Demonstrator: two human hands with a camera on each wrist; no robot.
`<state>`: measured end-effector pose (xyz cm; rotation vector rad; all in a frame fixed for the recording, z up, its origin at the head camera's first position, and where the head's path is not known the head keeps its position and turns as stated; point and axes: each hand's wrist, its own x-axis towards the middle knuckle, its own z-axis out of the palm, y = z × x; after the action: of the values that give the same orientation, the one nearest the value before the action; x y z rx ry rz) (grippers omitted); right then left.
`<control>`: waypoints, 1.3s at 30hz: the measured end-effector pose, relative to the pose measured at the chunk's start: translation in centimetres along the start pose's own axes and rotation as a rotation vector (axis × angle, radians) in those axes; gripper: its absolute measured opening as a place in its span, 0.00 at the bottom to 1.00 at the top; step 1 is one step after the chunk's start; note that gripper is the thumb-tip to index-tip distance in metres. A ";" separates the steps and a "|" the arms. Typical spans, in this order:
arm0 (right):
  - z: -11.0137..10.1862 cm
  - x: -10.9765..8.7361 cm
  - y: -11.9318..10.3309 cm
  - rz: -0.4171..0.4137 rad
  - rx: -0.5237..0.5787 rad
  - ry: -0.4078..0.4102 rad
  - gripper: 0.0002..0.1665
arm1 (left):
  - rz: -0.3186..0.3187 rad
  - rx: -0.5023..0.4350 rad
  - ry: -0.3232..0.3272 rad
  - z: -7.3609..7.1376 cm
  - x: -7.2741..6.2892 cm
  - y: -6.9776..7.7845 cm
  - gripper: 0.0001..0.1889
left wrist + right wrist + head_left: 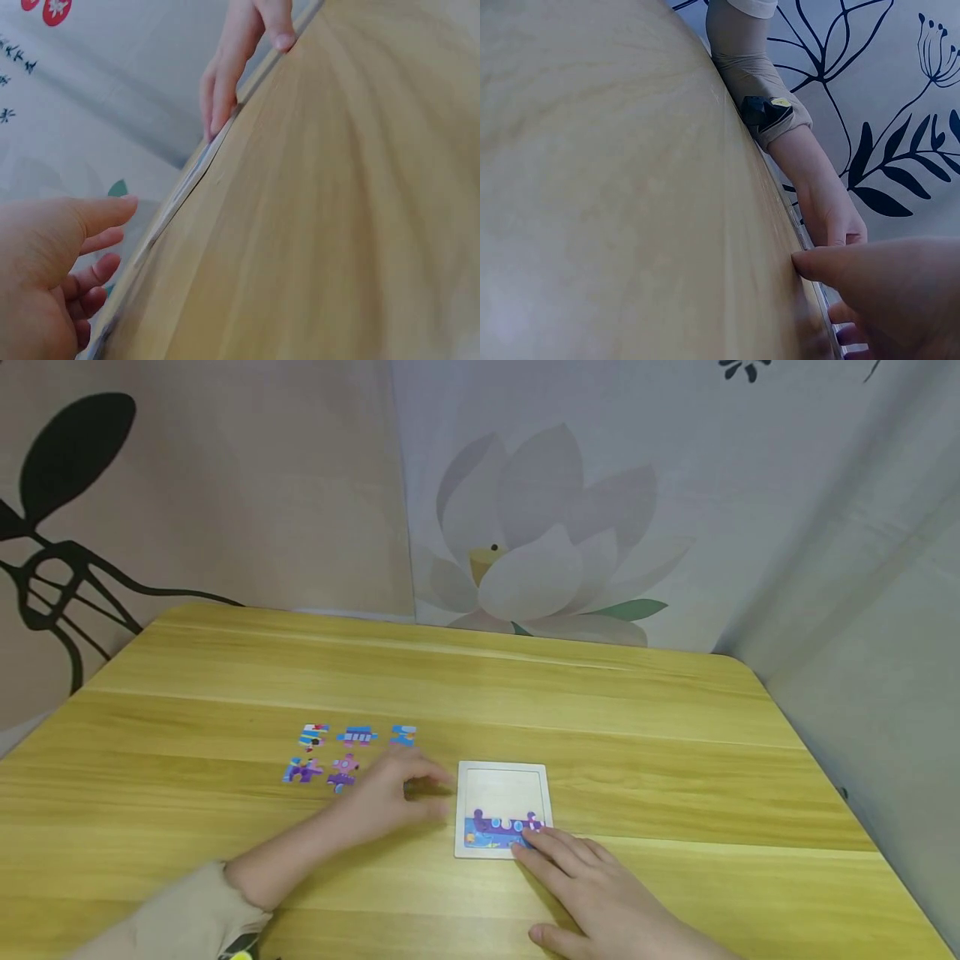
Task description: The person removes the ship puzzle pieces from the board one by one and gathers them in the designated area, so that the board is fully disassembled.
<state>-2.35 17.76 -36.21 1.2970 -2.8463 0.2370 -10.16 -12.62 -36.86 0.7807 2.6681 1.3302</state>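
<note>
In the head view, your empty left hand (393, 795) hovered, loosely curved, between purple-and-blue jigsaw pieces (358, 737) and a square, pale-framed puzzle tray (501, 790) on the yellow wood-grain bench (675, 760), while your right hand (588, 887) rested straight fingers on the tray's near right corner. The left wrist view showed your left thumb apart from its fingers; the right wrist view, your left hand beyond your right.

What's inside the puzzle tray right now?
Purple and blue pieces lie in the near part of the puzzle tray; its far part is bare. The right hand covers the near right corner, so what lies beneath is hidden.
</note>
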 end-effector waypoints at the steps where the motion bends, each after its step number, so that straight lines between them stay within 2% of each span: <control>1: 0.0 0.0 0.0 0.000 0.000 -0.001 0.40 | 0.001 -0.010 -0.005 0.2 0.0 0.1 0.16; 5: -0.1 0.0 0.0 -0.001 0.004 -0.004 0.40 | -0.008 -0.029 -0.025 1.1 0.2 0.7 0.17; 11: -0.1 0.1 -0.1 -0.013 -0.010 0.013 0.40 | -0.001 -0.010 -0.052 1.9 0.2 1.3 0.20; 20: -0.3 0.2 -0.1 -0.009 0.011 -0.010 0.40 | 0.015 0.062 -0.058 2.9 0.1 1.5 0.25; 28: -0.3 0.2 -0.1 0.000 0.014 -0.024 0.41 | 0.034 0.079 -0.053 3.4 0.1 1.8 0.20; 39: -0.2 0.3 -0.1 0.015 0.023 -0.039 0.41 | -0.008 0.064 -0.056 3.5 0.3 2.2 0.18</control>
<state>-2.47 17.53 -36.01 1.2985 -2.8954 0.2480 -8.52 -8.83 -37.34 0.8005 2.6794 1.2088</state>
